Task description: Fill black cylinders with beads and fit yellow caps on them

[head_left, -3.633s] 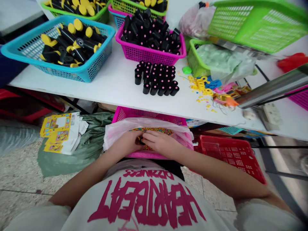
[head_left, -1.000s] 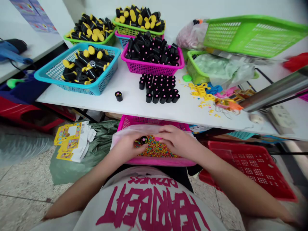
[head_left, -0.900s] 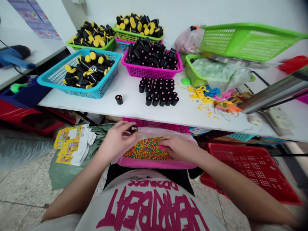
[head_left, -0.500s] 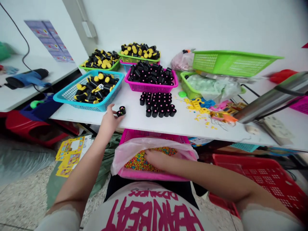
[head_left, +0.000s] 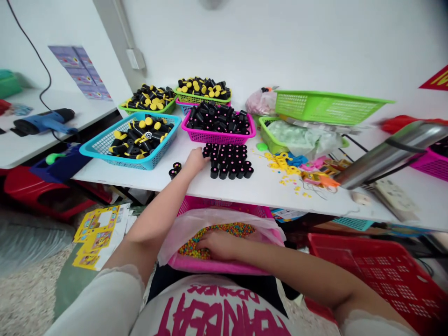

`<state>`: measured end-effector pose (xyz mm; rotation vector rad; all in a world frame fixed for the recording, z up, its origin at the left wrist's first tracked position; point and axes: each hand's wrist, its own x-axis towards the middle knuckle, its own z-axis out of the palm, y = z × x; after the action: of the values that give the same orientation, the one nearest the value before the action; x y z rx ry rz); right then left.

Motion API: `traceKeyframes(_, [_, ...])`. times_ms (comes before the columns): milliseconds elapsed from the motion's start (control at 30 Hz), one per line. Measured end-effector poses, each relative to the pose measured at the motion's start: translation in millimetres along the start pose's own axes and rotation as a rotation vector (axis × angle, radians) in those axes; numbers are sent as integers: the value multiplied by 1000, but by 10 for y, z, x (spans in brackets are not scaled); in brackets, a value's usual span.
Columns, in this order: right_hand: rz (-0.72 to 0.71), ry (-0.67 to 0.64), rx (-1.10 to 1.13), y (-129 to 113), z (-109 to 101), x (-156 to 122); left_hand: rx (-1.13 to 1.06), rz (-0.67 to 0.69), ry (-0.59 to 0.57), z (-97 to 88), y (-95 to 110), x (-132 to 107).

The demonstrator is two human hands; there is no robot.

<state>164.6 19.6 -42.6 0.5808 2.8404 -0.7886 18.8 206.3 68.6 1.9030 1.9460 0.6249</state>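
My left hand (head_left: 196, 161) is at the left edge of a block of short black cylinders with pink dots on top (head_left: 229, 163). Its thumb and fingers close around a cylinder at that edge, partly hiding it. Two or so loose black cylinders (head_left: 174, 171) stand on the table left of my wrist, with coloured specks in their tops. Down in front of me, my right hand (head_left: 219, 245) dips into small multicoloured balls (head_left: 196, 243), its fingers curled and partly buried among them. The balls lie in a clear plastic bag inside a pink basket (head_left: 224, 267).
A blue basket (head_left: 131, 161) and a magenta basket (head_left: 219, 137) of black pieces stand behind. Green baskets (head_left: 322, 105), yellow bits (head_left: 280, 161) and a metal tube (head_left: 381, 151) are to the right. A red crate (head_left: 371, 252) sits low right; a heat gun (head_left: 44, 122) lies far left.
My left hand has left the loose cylinders and moved right to the block's edge. My right hand has shifted slightly left within the balls, and the view has tilted up a little.
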Motion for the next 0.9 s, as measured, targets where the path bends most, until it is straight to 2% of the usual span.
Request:
traceKeyframes(100, [48,13,73,11,-29,-45,18,23,-24,2,39,40])
traceKeyframes(200, [92,35,222,42,-92,-128,17,45,-29,-180,53,-174])
traceKeyframes(267, [118,72,360,75,-132,-219,4,96,-35,-353,47,-465])
traceKeyframes(333, [164,136,491,100,-167,-337,-20,220,-53,-490,19,-861])
traceKeyframes(400, [207,201,587,100,-205,-467,-39,306,-47,-523,-41,-1316])
traceKeyframes(433, [221,226,620,89,-229,-529,-47,325,-54,-490,-83,-1543])
traceKeyframes(500, [243,272,660,49,-288,-634,-65,350,-197,-339,-183,-1944])
traceKeyframes(600, [276,343,688,-25,-379,-716,-57,313,-359,-32,-324,-2318])
traceKeyframes(667, [261,401,662,-66,-419,-722,-66,270,-411,121,-381,-2410])
traceKeyframes(733, [204,464,568,-94,-431,-704,-104,247,-424,197,-400,-2418])
traceKeyframes(833, [107,527,386,-123,-425,-669,-156,242,-403,203,-389,-2374])
traceKeyframes(900, [114,512,358,-158,-439,-650,-176,262,-381,182,-379,-2349])
